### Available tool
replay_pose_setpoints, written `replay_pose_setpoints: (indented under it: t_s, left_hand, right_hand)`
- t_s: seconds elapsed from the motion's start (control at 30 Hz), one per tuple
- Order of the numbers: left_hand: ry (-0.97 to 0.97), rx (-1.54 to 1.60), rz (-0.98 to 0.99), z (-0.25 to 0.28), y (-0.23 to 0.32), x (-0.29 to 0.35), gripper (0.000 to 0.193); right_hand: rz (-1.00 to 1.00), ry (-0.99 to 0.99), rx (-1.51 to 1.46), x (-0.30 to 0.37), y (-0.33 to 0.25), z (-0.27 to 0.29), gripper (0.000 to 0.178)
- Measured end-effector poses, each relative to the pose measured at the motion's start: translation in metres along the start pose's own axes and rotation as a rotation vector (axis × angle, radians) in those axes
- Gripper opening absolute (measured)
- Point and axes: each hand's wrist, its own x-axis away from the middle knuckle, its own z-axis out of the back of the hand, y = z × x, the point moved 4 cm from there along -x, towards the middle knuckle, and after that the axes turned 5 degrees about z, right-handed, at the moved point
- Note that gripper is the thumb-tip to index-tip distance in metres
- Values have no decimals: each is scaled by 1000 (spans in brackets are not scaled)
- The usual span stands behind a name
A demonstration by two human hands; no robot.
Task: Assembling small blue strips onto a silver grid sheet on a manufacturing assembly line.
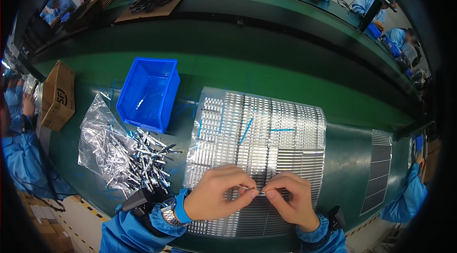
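head view: the left hand is pinching a small thin piece between thumb and forefinger, and the right hand, at its three o'clock, is gripping the other end with fingertips likewise drawn together. the piece is hanging over the near half of a sheet of silver strips, which is spreading toward twelve o'clock. toward ten o'clock from the hands, loose strips are lying heaped beside a clear bag, and a blue bin is standing beyond them.
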Motion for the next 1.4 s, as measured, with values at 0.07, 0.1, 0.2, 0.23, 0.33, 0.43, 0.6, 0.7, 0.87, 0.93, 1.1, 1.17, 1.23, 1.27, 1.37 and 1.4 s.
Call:
replay_pose_setpoints:
  t_s: [0.07,0.1,0.2,0.23,0.33,0.43,0.6,0.7,0.87,0.93,1.1,1.17,1.23,1.27,1.37,1.4]
  left_hand:
    - [-1,-2,3,-1,0,0,8]
    - [-2,-6,6,-1,1,-1,8]
    - [-7,-20,7,-2,0,-1,8]
    - [-7,-20,6,-1,0,-1,8]
    - [-60,16,-44,-2,0,-1,8]
    - [-178,100,-119,-6,1,2,10]
    - [-192,258,-88,-5,8,3,8]
    - [-210,272,-120,-5,13,-1,7]
    - [-217,298,83,-4,-2,8,6]
    - [-181,271,149,-1,-6,8,6]
    - [-109,253,181,1,-4,6,4]
    - [-122,225,165,1,-2,5,4]
    - [-133,195,152,0,-2,5,4]
    - [-125,201,155,0,-2,5,4]
    - [-121,190,151,-3,-5,5,4]
    - [-123,173,144,-4,-6,5,4]
  right_hand:
    - [7,-8,16,1,1,1,8]
    - [8,-6,14,1,1,2,8]
    - [24,-9,15,1,1,2,7]
    - [40,-17,12,1,0,2,6]
    - [71,-57,4,2,5,2,6]
    - [77,-101,-12,2,6,1,8]
    - [75,-85,-5,2,4,-1,10]
    - [53,-104,33,5,8,-2,12]
    - [112,-106,23,3,7,-2,15]
    - [71,-42,29,2,4,-1,16]
    - [86,58,74,4,-1,3,21]
    - [145,83,89,6,-2,2,20]
    - [159,119,110,7,-1,2,19]
    - [170,157,136,7,-1,3,18]
    - [176,148,181,8,-1,4,16]
    - [178,150,182,9,-1,5,16]
